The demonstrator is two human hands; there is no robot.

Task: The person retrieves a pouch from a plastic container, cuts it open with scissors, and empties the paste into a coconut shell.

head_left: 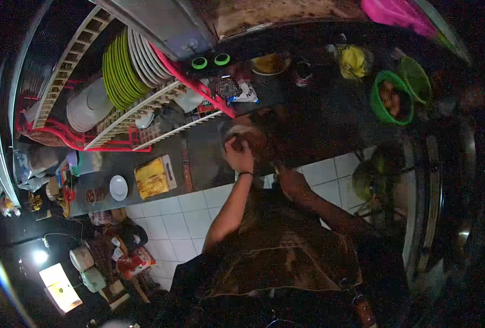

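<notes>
My left hand (239, 157) is over the dark counter, its fingers curled down onto a small dark thing I cannot make out. Under and beside those fingers is a brown, roundish surface (260, 143), perhaps a board; it is too dim to be sure. At the counter's front edge my right hand (291, 183) is closed, with a small pale piece (276, 166) showing by its fingers. What that piece belongs to is hidden in shadow. To the left lie a long narrow brown object (186, 168) and a yellow stained board (151, 178) with a white handle.
A red-framed dish rack (220, 104) with green plates (119, 71) and white plates stands at the back left. A small white dish (119, 187) sits at the counter's left. Back right are a green basket (378, 101) holding brown pieces and a yellow bag (353, 62). White tiles (174, 225) cover the floor.
</notes>
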